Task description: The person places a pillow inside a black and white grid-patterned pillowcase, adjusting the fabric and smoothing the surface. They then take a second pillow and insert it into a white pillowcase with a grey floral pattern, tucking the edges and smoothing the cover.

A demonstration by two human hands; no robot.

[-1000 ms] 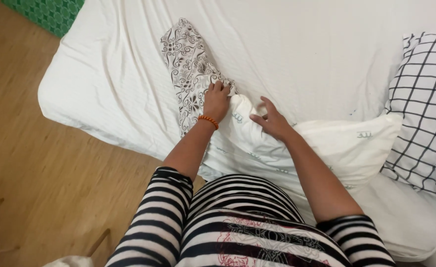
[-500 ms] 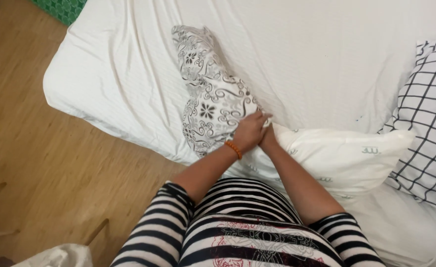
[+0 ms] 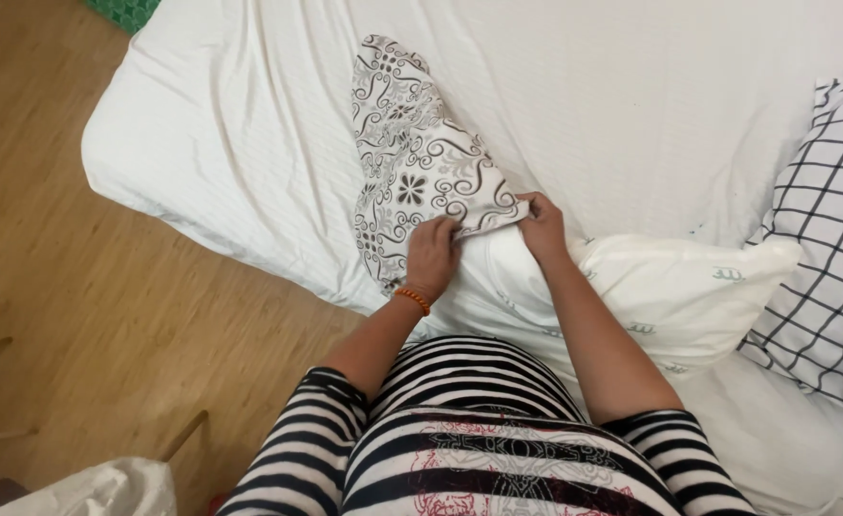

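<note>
- The patterned pillowcase (image 3: 412,162), white with grey floral scrolls, is spread on the bed (image 3: 650,105) near its left edge, its open end lying against one end of the white pillow (image 3: 670,291).
- The left hand (image 3: 433,256), with an orange bracelet (image 3: 412,300) at the wrist, is closed on the pillowcase's opening edge.
- The right hand (image 3: 542,225) is closed on the same edge, just beside the left, above the pillow's corner.
- The white pillow is laid across the bed's near edge, in front of the striped shirt (image 3: 479,430).
- A checked pillow (image 3: 837,239) is seen at the bed's right side, touching the white pillow.
- A wooden floor (image 3: 87,296) is shown left of the bed.
</note>
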